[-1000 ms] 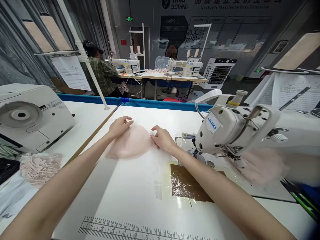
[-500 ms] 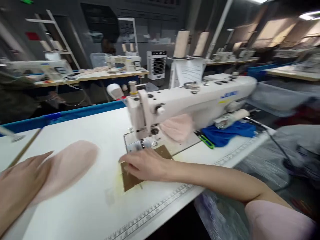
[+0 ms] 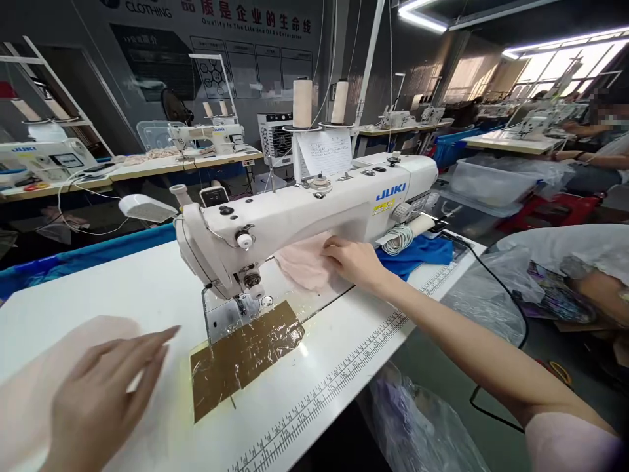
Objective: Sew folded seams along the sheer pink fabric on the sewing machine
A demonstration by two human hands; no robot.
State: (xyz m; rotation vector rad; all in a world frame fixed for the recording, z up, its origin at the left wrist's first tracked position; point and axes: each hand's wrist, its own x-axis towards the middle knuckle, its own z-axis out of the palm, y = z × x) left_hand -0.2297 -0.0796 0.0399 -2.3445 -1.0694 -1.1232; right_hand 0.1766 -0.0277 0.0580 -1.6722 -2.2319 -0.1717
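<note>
My right hand [image 3: 358,263] reaches under the arm of a white sewing machine [image 3: 304,213]. Its curled fingers pinch the edge of a pale pink fabric piece [image 3: 305,262] lying on the machine bed. At the lower left, my left hand [image 3: 105,387] hovers over the white table, fingers stretched out and a gap below the thumb side. Beside and behind it lies another pale pink fabric piece [image 3: 63,357], blurred by motion. The needle area [image 3: 242,305] sits above a brown taped patch [image 3: 246,357], apart from both hands.
A blue cloth [image 3: 417,257] and a coil of pale cord [image 3: 397,240] lie right of the machine. Along the table's front edge runs a printed ruler [image 3: 339,387]. Thread cones [image 3: 303,103] stand behind. Plastic bags [image 3: 422,419] hang below the table; a person sits far right.
My right hand has moved from the needle area to the pink fabric under the machine arm. My left hand has lifted off the other fabric piece. The view has turned right.
</note>
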